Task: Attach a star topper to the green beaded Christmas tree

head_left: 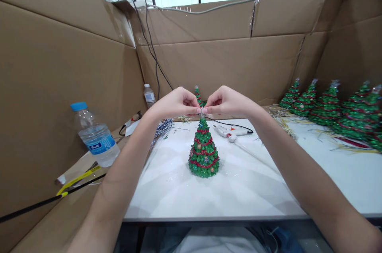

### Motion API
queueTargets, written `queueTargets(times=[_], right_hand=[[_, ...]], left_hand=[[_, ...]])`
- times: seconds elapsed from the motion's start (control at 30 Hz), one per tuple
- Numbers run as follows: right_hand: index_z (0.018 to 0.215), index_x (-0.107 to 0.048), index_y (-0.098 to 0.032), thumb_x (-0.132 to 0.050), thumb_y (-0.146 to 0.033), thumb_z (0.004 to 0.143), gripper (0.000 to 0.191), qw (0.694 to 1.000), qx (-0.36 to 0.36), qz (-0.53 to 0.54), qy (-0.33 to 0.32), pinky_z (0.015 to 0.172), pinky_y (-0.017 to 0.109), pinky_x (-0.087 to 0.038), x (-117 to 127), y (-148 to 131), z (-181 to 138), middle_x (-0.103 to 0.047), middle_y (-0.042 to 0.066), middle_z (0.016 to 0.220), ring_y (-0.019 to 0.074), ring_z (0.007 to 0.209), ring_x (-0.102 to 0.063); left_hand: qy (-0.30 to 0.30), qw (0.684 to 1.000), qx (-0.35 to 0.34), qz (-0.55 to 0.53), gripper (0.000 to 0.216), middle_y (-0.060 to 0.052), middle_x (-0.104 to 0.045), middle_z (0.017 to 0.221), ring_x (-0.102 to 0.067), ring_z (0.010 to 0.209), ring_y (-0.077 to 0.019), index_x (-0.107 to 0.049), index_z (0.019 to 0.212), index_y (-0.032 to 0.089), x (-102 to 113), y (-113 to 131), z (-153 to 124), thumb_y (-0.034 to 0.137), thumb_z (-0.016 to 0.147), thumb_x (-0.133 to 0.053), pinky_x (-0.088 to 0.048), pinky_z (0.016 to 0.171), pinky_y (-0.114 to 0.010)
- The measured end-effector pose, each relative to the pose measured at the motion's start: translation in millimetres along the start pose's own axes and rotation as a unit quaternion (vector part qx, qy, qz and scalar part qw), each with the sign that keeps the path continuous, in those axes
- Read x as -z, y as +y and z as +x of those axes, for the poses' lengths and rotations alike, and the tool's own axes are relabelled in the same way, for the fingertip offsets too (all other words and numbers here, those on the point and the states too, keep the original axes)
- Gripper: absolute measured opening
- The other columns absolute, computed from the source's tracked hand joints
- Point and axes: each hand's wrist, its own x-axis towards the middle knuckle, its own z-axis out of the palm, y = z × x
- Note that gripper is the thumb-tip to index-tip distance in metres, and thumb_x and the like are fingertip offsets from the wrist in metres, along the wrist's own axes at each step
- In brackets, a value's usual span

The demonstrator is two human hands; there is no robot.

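Pinching the topper (pixel 202 114) with left hand (pixel 178 102) and right hand (pixel 224 100), probably for steadiness. Working atop an upright Christmas tree (pixel 204 153).

Christmas trees (pixel 204 153) on white table (pixel 167 199)

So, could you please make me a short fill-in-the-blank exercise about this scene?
The bare left hand and bare right hand meet at the ____ of the glittery green cone-shaped tree.
The nearer clear plastic bottle has a ____ cap.
The white glue gun lies to the tree's ____ in the picture.
The tall brown walls are made of ____.

Missing words: top; blue; right; cardboard.
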Motion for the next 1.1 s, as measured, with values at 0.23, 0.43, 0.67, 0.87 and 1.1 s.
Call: queueTargets(times=[0.23, 0.43, 0.67, 0.87, 1.1], right_hand=[[0.068, -0.073, -0.011, -0.066, -0.034, 0.073, 0.025, 1.000, -0.009, -0.007, -0.002, 0.050, 0.026, -0.023, 1.0, -2.9, -0.8, -0.046, -0.002, 0.049, 0.0065, 0.050, -0.031], [0.068, -0.073, -0.011, -0.065, -0.033, 0.074, 0.024, 1.000, -0.006, -0.014, -0.001, 0.050, 0.026, -0.023, 1.2, -3.2, -0.8, -0.047, -0.002, 0.049, 0.0065, 0.050, -0.032], [0.069, -0.072, -0.011, -0.065, -0.034, 0.074, 0.025, 1.000, -0.009, -0.010, -0.008, 0.049, 0.025, -0.025, 1.1, -2.9, -0.9, -0.048, -0.002, 0.048, 0.0069, 0.049, -0.035], [0.068, -0.072, -0.011, -0.065, -0.035, 0.074, 0.026, 1.000, -0.001, -0.007, -0.011, 0.049, 0.024, -0.025, 1.6, -1.4, -0.8, -0.048, -0.002, 0.048, 0.0065, 0.049, -0.035], [0.066, -0.070, -0.011, -0.064, -0.038, 0.074, 0.029, 1.000, 0.001, -0.009, -0.013, 0.049, 0.024, -0.026, 1.8, -1.2, -1.2, -0.049, -0.002, 0.048, 0.0071, 0.049, -0.036]], left_hand=[[-0.005, 1.000, -0.006, -0.003, 0.022, -0.004, -0.066, 0.059, -0.055, 0.053, -0.0090, -0.068, 0.069, 0.010, -0.4, -1.4, 1.4, 0.031, 0.074, -0.068, -0.038, 0.049, -0.020], [-0.011, 1.000, -0.003, -0.023, 0.020, -0.003, -0.065, 0.057, -0.054, 0.052, -0.0082, -0.066, 0.067, 0.010, -0.8, -1.2, 1.4, 0.029, 0.074, -0.069, -0.039, 0.048, -0.019], [-0.017, 0.999, 0.002, -0.040, 0.018, -0.003, -0.064, 0.056, -0.053, 0.051, -0.0076, -0.065, 0.066, 0.010, -1.3, -2.4, 1.9, 0.027, 0.073, -0.069, -0.039, 0.047, -0.018], [-0.020, 0.998, 0.004, -0.055, 0.018, -0.003, -0.064, 0.057, -0.055, 0.051, -0.0081, -0.066, 0.067, 0.011, -1.0, -3.8, 2.5, 0.027, 0.072, -0.071, -0.041, 0.048, -0.018], [-0.021, 0.998, 0.010, -0.062, 0.017, -0.002, -0.064, 0.056, -0.055, 0.051, -0.0081, -0.065, 0.066, 0.011, -1.0, -2.9, 2.5, 0.026, 0.072, -0.071, -0.041, 0.048, -0.019]])
